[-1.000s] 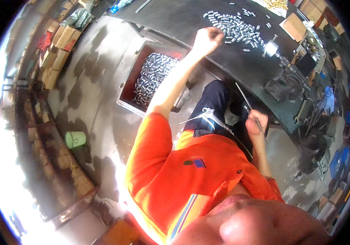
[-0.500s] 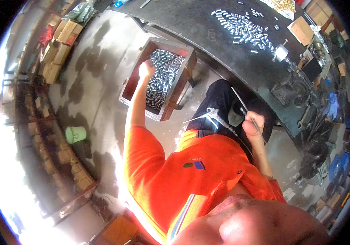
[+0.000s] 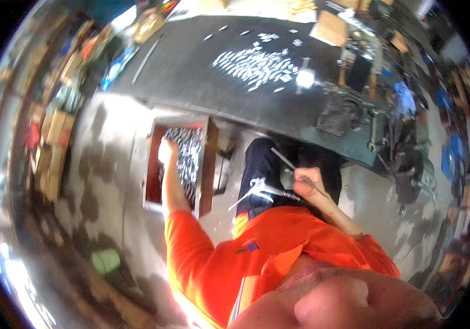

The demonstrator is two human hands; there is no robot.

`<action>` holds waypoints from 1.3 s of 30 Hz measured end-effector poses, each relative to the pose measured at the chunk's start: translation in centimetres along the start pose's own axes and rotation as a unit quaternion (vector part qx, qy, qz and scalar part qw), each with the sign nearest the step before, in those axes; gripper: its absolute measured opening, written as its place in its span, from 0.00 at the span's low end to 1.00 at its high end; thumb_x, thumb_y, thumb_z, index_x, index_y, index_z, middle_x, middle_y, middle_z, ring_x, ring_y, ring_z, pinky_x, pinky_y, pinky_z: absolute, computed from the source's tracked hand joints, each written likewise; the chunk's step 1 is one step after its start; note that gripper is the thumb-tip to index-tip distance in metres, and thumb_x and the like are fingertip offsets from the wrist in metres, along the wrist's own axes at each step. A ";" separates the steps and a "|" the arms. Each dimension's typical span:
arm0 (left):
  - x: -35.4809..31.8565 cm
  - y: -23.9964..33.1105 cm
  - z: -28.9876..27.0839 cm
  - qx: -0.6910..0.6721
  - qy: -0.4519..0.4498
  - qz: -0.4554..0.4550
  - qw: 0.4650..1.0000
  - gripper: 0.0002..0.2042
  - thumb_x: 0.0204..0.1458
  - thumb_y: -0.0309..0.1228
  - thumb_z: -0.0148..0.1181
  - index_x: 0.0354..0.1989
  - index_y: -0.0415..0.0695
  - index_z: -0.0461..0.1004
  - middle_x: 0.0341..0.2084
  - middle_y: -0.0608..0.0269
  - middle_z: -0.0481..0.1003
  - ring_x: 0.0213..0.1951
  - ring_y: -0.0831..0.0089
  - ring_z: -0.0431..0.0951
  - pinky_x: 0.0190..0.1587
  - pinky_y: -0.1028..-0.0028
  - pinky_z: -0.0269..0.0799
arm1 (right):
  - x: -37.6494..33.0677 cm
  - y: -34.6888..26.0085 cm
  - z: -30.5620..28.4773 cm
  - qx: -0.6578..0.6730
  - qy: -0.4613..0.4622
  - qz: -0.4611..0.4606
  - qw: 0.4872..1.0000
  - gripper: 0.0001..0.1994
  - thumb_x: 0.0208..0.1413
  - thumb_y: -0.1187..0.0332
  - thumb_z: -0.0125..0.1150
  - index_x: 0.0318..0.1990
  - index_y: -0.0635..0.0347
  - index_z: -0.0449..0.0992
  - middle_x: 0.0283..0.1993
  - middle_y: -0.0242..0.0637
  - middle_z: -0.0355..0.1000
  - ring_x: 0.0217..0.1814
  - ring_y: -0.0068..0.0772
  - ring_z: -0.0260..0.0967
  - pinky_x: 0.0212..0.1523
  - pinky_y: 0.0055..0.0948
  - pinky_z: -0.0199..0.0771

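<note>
My left hand [image 3: 167, 151] is down in a wooden box [image 3: 207, 164] with reddish inner walls, at the upper left edge of a heap of small metal cylinders [image 3: 190, 156]. Its fingers are smeared by motion, so their grip does not show. In my right hand [image 3: 307, 182], closed above my lap, is a thin metal rod [image 3: 284, 159] pointing up and left. Across my dark trousers lies a silvery air blow gun [image 3: 261, 188] with a long thin nozzle and a hose; neither hand touches it.
On the dark workbench [image 3: 180, 71] ahead, many shiny cylinders [image 3: 257, 66] lie spread out, with a blurred bright metal fixture [image 3: 305, 78] beside them. A wrench [image 3: 373, 137] lies at the right. A pale green bucket [image 3: 105, 261] stands on the floor; shelves with cartons [image 3: 57, 134] line the left.
The view has swung, so the bench and box sit lower and further left in it. My left hand stays in the box; my right hand still holds the rod.
</note>
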State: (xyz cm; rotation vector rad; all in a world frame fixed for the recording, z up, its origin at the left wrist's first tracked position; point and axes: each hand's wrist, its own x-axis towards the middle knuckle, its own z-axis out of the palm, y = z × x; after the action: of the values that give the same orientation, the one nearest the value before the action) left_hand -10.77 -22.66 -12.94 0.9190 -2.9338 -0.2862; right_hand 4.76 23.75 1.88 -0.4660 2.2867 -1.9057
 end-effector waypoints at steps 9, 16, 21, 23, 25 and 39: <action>-0.5 -2.7 1.3 0.083 0.027 0.141 0.986 0.16 0.46 0.43 0.54 0.38 0.47 0.72 0.30 0.55 0.77 0.32 0.56 0.77 0.35 0.59 0.73 | -0.4 2.0 -0.5 -0.053 -0.007 -0.061 0.997 0.23 0.45 0.51 0.51 0.16 0.61 0.54 0.15 0.34 0.45 0.18 0.22 0.46 0.18 0.28 0.49; -0.9 -3.1 0.7 0.124 0.055 0.186 0.973 0.12 0.43 0.38 0.55 0.33 0.43 0.70 0.26 0.52 0.76 0.29 0.56 0.78 0.32 0.60 0.74 | -1.1 1.0 -1.1 -0.045 0.019 -0.045 0.998 0.11 0.37 0.69 0.51 0.15 0.61 0.55 0.14 0.37 0.46 0.17 0.22 0.45 0.18 0.29 0.49; -1.4 -2.9 -0.4 -0.030 0.149 0.192 0.970 0.09 0.40 0.33 0.57 0.17 0.40 0.71 0.15 0.53 0.74 0.20 0.58 0.76 0.24 0.63 0.72 | -0.8 1.1 -0.7 -0.053 0.037 -0.049 0.997 0.09 0.36 0.72 0.51 0.15 0.61 0.56 0.14 0.37 0.46 0.17 0.21 0.46 0.17 0.28 0.49; -1.3 -3.6 -2.0 -0.337 -0.019 0.137 0.931 0.10 0.40 0.32 0.56 0.13 0.40 0.69 0.13 0.57 0.72 0.16 0.65 0.73 0.21 0.69 0.69 | -0.7 0.6 -0.7 -0.048 0.014 -0.044 0.998 0.10 0.36 0.70 0.52 0.15 0.61 0.57 0.13 0.37 0.47 0.16 0.22 0.47 0.17 0.29 0.50; -4.1 0.4 -5.8 -0.539 -0.094 0.041 0.836 0.09 0.39 0.30 0.53 0.13 0.40 0.66 0.11 0.64 0.67 0.13 0.76 0.65 0.17 0.78 0.62 | -0.3 0.6 -1.0 -0.052 0.000 -0.052 0.997 0.11 0.37 0.69 0.53 0.15 0.61 0.57 0.13 0.37 0.48 0.16 0.22 0.47 0.18 0.29 0.50; -26.0 12.6 -9.9 -0.739 -0.544 -0.022 0.398 0.14 0.54 0.36 0.52 0.35 0.34 0.69 0.15 0.59 0.69 0.14 0.68 0.69 0.23 0.70 0.68 | 2.5 -1.3 2.7 -0.060 -0.042 -0.110 0.991 0.10 0.33 0.77 0.54 0.13 0.59 0.57 0.12 0.38 0.48 0.12 0.28 0.46 0.15 0.28 0.50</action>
State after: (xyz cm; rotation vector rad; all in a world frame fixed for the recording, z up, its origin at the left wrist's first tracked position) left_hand 4.57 0.75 -0.70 0.2679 -1.2348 -3.5051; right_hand 3.40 20.19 2.89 -0.8287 2.3889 -1.8057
